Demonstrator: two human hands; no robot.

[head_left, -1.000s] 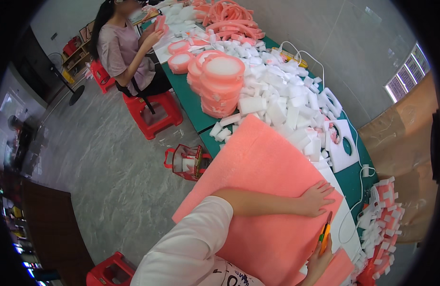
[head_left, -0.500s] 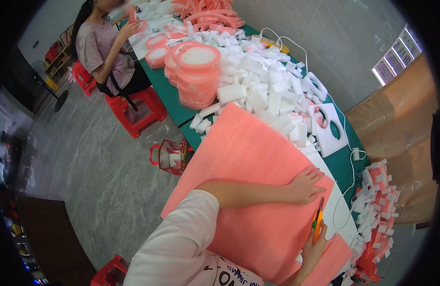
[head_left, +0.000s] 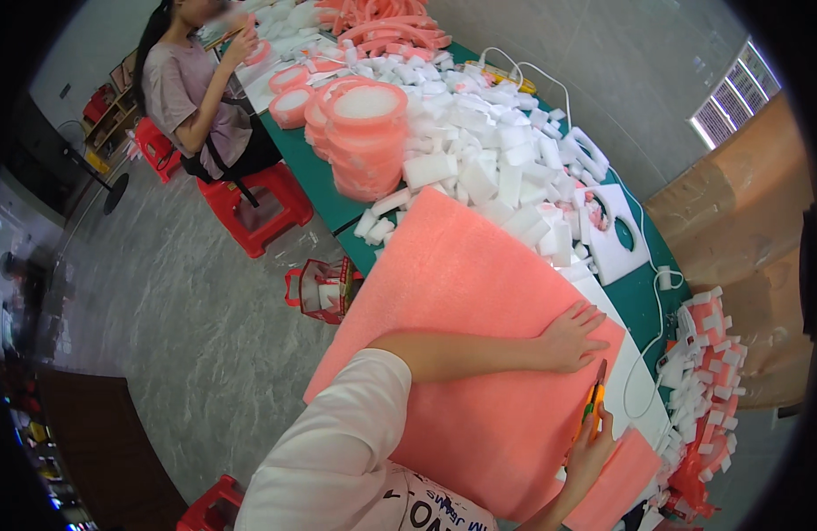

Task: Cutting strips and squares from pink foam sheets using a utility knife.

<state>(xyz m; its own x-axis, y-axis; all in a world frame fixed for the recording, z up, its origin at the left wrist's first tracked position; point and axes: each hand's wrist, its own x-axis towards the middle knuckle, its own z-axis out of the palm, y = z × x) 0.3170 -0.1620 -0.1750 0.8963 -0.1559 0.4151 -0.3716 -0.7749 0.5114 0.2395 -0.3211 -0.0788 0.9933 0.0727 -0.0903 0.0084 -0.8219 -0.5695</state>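
Soft pink foam sheet point(head_left: 462, 292) on green desk point(head_left: 316, 181), left hand point(head_left: 570, 337) flat, fingers spread, right hand point(head_left: 590, 450) gripping orange utility knife point(head_left: 593, 400)

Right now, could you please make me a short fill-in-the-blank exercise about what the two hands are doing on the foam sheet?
1. The left hand lies flat on a large foam sheet whose colour is ____.
2. The right hand holds a ____ with an orange handle.
3. The small foam blocks heaped behind the sheet are ____ in colour.

Missing words: pink; knife; white
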